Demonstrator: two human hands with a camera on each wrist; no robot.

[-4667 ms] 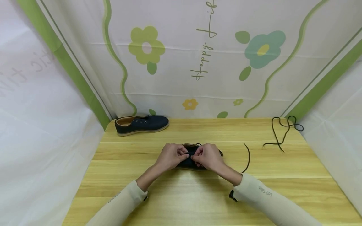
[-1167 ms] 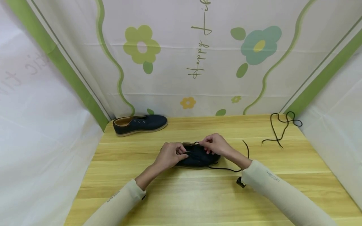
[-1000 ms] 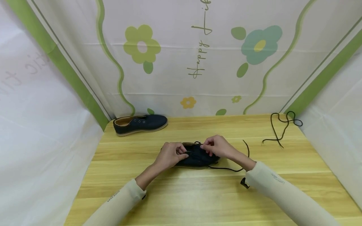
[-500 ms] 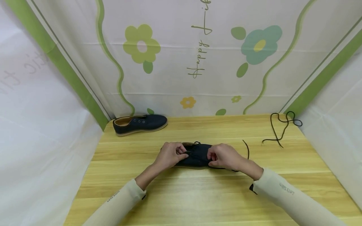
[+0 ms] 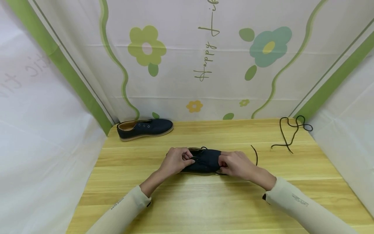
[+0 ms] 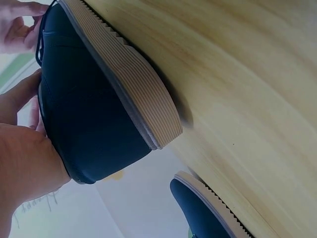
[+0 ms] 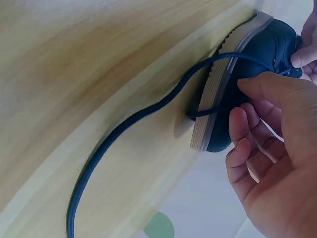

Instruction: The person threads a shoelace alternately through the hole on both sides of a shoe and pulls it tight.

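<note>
A dark navy lace-up shoe (image 5: 205,161) with a ribbed tan sole lies mid-table, toe to the right. My left hand (image 5: 176,161) grips its upper at the opening, the thumb on the near side. At the toe, my right hand (image 5: 236,164) has its fingers curled close over the front of the shoe. A dark shoelace (image 7: 133,119) runs from the eyelets down across the sole and along the table. A shorter lace piece passes behind the right fingers (image 7: 239,124); I cannot tell whether they pinch it.
A matching shoe (image 5: 146,128) without a lace stands at the back left, against the white printed curtain (image 5: 175,81). Another loose black shoelace (image 5: 289,133) lies looped at the back right of the wooden table (image 5: 187,201).
My right hand pulls the lace at the far side of the shoe, then comes down and right to the toe. My left hand keeps its grip on the upper.
</note>
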